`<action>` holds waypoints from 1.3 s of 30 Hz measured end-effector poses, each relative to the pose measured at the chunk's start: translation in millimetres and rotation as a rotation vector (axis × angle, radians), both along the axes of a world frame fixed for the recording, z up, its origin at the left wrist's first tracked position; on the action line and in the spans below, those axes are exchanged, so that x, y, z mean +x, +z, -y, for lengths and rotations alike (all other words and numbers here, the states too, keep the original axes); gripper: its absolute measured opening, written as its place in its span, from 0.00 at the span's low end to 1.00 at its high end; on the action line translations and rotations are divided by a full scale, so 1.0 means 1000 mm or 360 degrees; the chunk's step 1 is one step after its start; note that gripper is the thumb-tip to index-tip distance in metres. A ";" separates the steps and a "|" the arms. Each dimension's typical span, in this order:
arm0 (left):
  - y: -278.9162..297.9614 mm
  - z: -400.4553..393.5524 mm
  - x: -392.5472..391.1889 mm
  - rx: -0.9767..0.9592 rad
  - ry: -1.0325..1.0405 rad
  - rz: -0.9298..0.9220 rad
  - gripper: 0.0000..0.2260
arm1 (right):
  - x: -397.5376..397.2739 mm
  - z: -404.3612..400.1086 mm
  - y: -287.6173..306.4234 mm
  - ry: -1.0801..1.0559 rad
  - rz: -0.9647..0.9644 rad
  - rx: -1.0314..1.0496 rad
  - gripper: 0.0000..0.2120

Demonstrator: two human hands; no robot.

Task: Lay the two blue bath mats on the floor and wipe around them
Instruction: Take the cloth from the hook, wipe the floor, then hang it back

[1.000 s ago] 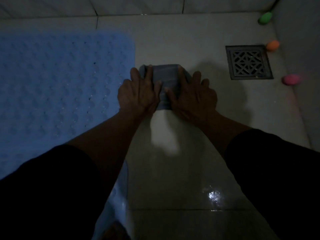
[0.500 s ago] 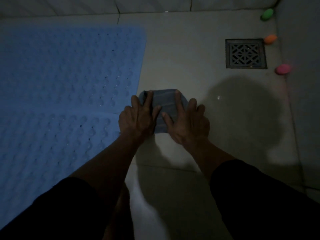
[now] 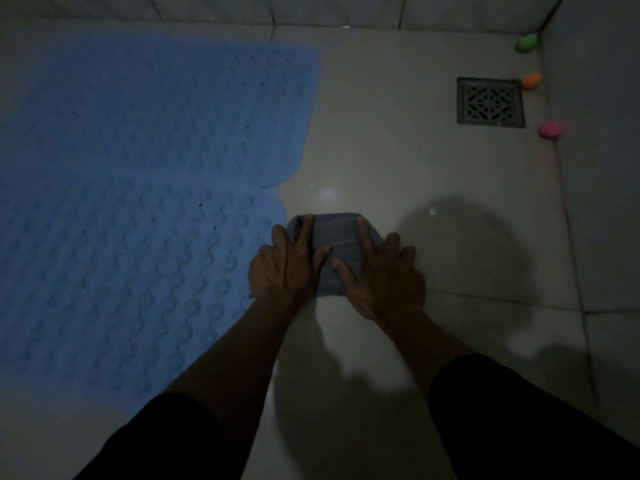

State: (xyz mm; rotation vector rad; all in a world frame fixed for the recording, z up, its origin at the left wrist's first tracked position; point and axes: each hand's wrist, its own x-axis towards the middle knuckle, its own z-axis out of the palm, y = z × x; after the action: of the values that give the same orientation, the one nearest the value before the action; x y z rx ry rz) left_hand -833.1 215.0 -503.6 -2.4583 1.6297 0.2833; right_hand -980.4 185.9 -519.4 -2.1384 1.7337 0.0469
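Two blue bath mats lie flat on the tiled floor at the left: the far mat [image 3: 166, 109] and the near mat [image 3: 114, 271], whose edges meet. A folded grey cloth [image 3: 337, 247] rests on the floor just right of the near mat's corner. My left hand [image 3: 287, 268] and my right hand [image 3: 381, 278] press flat on the cloth side by side, fingers spread, covering its near half.
A square metal floor drain [image 3: 490, 102] sits at the far right. Three small egg-shaped things line the right wall: green [image 3: 526, 42], orange [image 3: 531, 80], pink [image 3: 550, 129]. Walls close the far side and the right side. The room is dim.
Both hands have slid the cloth back toward me along the mats' right edge, from near the far mat to the near mat's corner.
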 end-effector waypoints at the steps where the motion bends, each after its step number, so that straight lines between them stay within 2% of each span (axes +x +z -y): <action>1: -0.001 -0.006 0.000 -0.0017 0.0004 -0.0016 0.31 | 0.001 -0.006 0.001 -0.0013 -0.0010 0.0006 0.39; 9: -0.003 -0.078 0.006 -0.0108 -0.0105 -0.0069 0.31 | 0.001 -0.084 0.004 -0.0117 -0.0037 -0.0055 0.38; 22: -0.006 -0.198 0.019 -0.0111 -0.0263 -0.0283 0.32 | 0.006 -0.210 0.011 -0.0219 -0.0154 0.0088 0.38; 29: -0.010 -0.225 0.017 -0.0185 -0.0254 -0.0179 0.31 | 0.005 -0.238 0.010 -0.0188 -0.0178 -0.0021 0.39; 31: -0.018 -0.236 0.014 -0.0193 -0.0243 -0.0063 0.30 | 0.002 -0.248 0.004 -0.0163 -0.0163 -0.0079 0.38; 34: -0.025 -0.246 0.009 -0.0395 -0.0249 0.0100 0.29 | -0.005 -0.259 -0.002 -0.0145 -0.0106 -0.0182 0.39; 39: -0.013 -0.281 -0.004 -0.0202 -0.0060 -0.0140 0.31 | -0.016 -0.283 -0.002 -0.0016 -0.0090 -0.0155 0.38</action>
State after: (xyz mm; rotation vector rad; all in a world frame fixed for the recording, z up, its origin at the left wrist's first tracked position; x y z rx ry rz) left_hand -837.1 496.3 -516.8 -2.5372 1.7795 0.2955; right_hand -996.1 468.9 -521.2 -2.2173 1.8132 0.0204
